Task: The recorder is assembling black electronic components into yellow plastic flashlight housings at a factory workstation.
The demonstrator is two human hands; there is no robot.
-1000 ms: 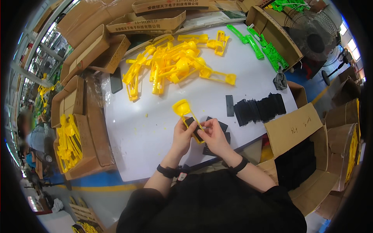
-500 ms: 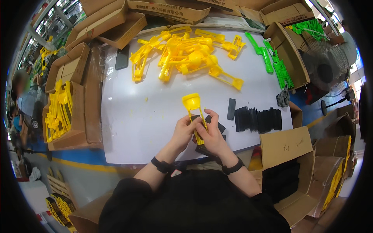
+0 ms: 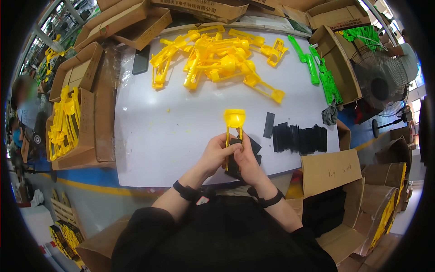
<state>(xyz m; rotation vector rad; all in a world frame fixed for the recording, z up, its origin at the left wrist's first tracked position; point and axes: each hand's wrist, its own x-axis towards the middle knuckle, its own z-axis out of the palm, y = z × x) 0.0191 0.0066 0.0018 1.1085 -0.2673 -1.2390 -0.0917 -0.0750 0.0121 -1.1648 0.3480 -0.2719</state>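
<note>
Yellow frame (image 3: 234, 119) shows a glossy, flared cup above two slim rails; left hand (image 3: 217, 153) and right hand (image 3: 249, 163) grip its lower part, fingers curled.

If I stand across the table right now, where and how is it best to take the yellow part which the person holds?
Probably pinch the yellow part across its cup end, coming from the far side of the table. This end is wider, points that way and is uncovered, while the left hand and right hand cover much of its narrower frame.
</note>
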